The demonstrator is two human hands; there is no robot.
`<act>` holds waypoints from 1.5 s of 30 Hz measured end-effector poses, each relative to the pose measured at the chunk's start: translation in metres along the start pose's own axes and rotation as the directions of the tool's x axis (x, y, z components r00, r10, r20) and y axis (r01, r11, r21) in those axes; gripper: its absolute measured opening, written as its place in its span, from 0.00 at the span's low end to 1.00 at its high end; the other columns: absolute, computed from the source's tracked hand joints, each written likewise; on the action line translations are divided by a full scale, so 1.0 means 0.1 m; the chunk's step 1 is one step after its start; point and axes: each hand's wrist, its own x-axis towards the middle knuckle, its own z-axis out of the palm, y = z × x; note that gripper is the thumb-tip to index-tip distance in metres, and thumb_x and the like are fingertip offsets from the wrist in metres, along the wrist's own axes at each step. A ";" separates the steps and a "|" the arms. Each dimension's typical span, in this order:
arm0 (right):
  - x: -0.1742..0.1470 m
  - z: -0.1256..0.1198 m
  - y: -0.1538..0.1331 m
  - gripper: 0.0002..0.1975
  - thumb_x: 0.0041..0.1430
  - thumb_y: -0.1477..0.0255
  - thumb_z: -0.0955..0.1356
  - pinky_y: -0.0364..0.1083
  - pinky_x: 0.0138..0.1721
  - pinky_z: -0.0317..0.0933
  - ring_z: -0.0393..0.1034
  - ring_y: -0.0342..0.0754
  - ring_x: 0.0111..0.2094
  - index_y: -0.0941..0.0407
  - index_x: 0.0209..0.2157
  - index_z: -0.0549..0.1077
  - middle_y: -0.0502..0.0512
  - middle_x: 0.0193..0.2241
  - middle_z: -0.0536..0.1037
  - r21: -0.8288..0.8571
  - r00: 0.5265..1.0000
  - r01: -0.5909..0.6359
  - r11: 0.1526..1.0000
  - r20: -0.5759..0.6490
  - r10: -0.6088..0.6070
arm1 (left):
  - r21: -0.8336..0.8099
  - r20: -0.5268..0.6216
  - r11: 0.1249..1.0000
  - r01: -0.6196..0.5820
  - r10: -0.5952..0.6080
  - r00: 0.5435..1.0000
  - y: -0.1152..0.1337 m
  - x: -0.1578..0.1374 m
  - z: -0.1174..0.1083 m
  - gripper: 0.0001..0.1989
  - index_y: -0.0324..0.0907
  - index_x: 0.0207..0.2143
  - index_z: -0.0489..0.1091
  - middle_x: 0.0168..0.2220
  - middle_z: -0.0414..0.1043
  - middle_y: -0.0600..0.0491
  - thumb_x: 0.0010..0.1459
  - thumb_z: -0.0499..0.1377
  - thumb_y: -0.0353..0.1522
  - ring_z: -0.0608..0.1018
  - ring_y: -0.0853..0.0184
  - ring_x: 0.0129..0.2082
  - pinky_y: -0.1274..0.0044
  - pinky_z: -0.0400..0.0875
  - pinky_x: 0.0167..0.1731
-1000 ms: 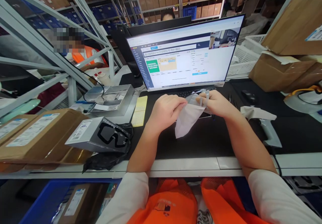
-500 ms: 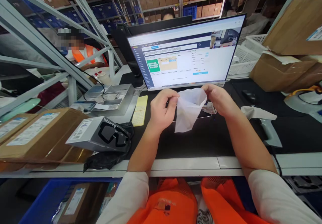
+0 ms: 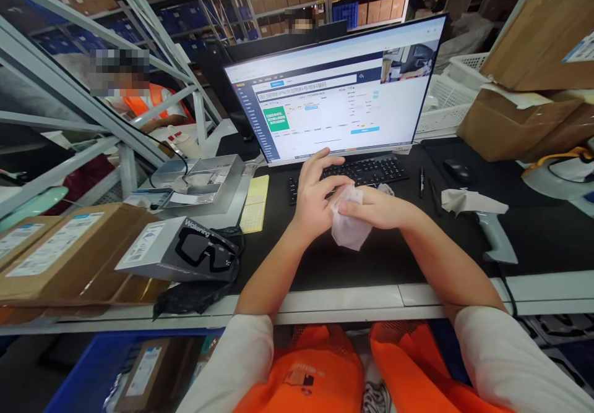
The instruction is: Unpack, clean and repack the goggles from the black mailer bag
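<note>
- Grey metal racking (image 3: 60,85) is rising on my left, and behind its bars a co-worker (image 3: 153,101) in an orange vest is showing.
- The desk (image 3: 362,271), matted in black with a white front edge, is running right across my view.
- The monitor (image 3: 325,135) is standing tilted at the back, its screen lit.
- Brown cartons are lying at both ends: labelled ones (image 3: 60,258) on the left, stacked ones (image 3: 538,42) on the right.
- The goggles box (image 3: 180,252) is sitting just beside the left cartons, above a black bag (image 3: 195,295).
- The tray (image 3: 225,196) is lying behind that box, with small items inside.
- The keyboard (image 3: 378,169) is lying below the screen, partly hidden by the hands.
- The left hand (image 3: 318,203) is holding its fingers spread and slightly bent, close against the right; I cannot tell whether it is gripping anything.
- The right hand (image 3: 374,206) is pinching the pouch (image 3: 350,234) between thumb and fingers.
- The scanner (image 3: 496,240) is lying right of the hands, crumpled paper (image 3: 468,201) covering its head.
- The pouch, thin and white, is hanging over the mat, in front of the keyboard.
- The yellow notepad (image 3: 255,206) is lying beside the tray.
- The mouse (image 3: 457,170) is resting behind the paper.
- Two pens (image 3: 422,182) are lying between keyboard and mouse.
</note>
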 end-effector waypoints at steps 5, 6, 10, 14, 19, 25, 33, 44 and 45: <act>-0.09 -0.23 -0.04 0.31 0.65 0.44 0.65 0.45 0.34 0.64 0.72 0.47 0.31 0.61 0.33 0.78 0.56 0.30 0.79 0.047 0.995 -0.060 0.997 -0.077 0.063 | -0.148 -0.089 0.975 0.168 -0.182 0.979 -0.02 0.00 0.01 0.11 0.43 0.41 0.77 0.50 0.78 0.47 0.72 0.55 0.36 0.77 0.60 0.56 0.62 0.71 0.58; -0.12 -0.28 -0.05 0.30 0.65 0.45 0.66 0.45 0.36 0.66 0.73 0.49 0.33 0.60 0.35 0.79 0.56 0.32 0.80 0.079 0.987 -0.066 0.995 -0.138 0.077 | -0.205 -0.084 0.960 0.193 -0.213 0.973 -0.03 0.00 0.01 0.12 0.42 0.42 0.77 0.49 0.78 0.46 0.72 0.55 0.36 0.78 0.61 0.53 0.64 0.72 0.57; -0.19 -0.38 -0.06 0.26 0.64 0.48 0.69 0.46 0.41 0.68 0.75 0.51 0.40 0.57 0.41 0.81 0.57 0.40 0.81 0.143 0.867 -0.007 0.990 -0.493 0.077 | -0.359 0.100 0.904 0.230 -0.208 0.973 -0.04 0.00 0.07 0.13 0.41 0.41 0.77 0.45 0.79 0.46 0.69 0.59 0.41 0.80 0.62 0.48 0.68 0.75 0.51; -0.13 -0.23 -0.07 0.26 0.64 0.48 0.69 0.49 0.48 0.68 0.75 0.53 0.45 0.57 0.47 0.79 0.57 0.44 0.81 0.094 0.815 0.039 0.995 -0.580 0.023 | -0.423 0.101 0.861 0.281 -0.264 0.959 -0.02 -0.05 0.18 0.14 0.42 0.43 0.78 0.42 0.80 0.48 0.67 0.62 0.43 0.80 0.64 0.43 0.72 0.74 0.44; -0.04 0.03 -0.10 0.22 0.70 0.53 0.65 0.53 0.61 0.62 0.70 0.54 0.58 0.54 0.51 0.78 0.57 0.57 0.76 -0.053 0.798 0.158 0.986 -0.581 -0.159 | -0.626 0.083 0.645 0.438 -0.504 0.860 -0.04 -0.10 0.23 0.20 0.43 0.40 0.77 0.37 0.80 0.51 0.58 0.68 0.49 0.79 0.67 0.36 0.76 0.74 0.38; 0.03 0.22 -0.11 0.19 0.73 0.57 0.61 0.53 0.60 0.64 0.72 0.52 0.56 0.54 0.48 0.77 0.59 0.56 0.76 -0.203 0.768 0.224 0.953 -0.565 -0.301 | -0.791 0.095 0.421 0.444 -0.632 0.769 0.05 -0.11 0.30 0.19 0.44 0.38 0.73 0.32 0.76 0.56 0.56 0.71 0.47 0.77 0.73 0.29 0.82 0.72 0.31; 0.10 0.36 -0.08 0.25 0.65 0.48 0.66 0.57 0.61 0.63 0.71 0.57 0.56 0.54 0.47 0.76 0.63 0.54 0.77 -0.287 0.770 0.184 0.940 -0.552 -0.319 | -0.756 0.065 0.435 0.488 -0.692 0.719 0.08 -0.14 0.35 0.21 0.46 0.42 0.70 0.34 0.76 0.56 0.54 0.72 0.46 0.80 0.70 0.32 0.79 0.76 0.32; -0.44 -0.53 -0.27 0.20 0.70 0.54 0.65 0.51 0.47 0.65 0.75 0.54 0.44 0.55 0.37 0.78 0.59 0.42 0.81 -0.211 0.641 -0.112 0.971 -0.762 -0.092 | -0.423 -0.002 0.798 0.429 -0.474 0.880 -0.17 -0.19 0.60 0.15 0.42 0.40 0.73 0.39 0.76 0.50 0.70 0.54 0.43 0.79 0.67 0.38 0.74 0.74 0.40; -0.53 -0.65 -0.27 0.19 0.69 0.55 0.66 0.50 0.45 0.64 0.74 0.54 0.42 0.56 0.34 0.78 0.59 0.41 0.82 -0.211 0.587 -0.127 0.969 -0.803 -0.098 | -0.338 0.071 0.862 0.379 -0.378 0.923 -0.18 -0.20 0.64 0.12 0.41 0.39 0.75 0.40 0.77 0.49 0.70 0.55 0.38 0.79 0.66 0.40 0.74 0.74 0.44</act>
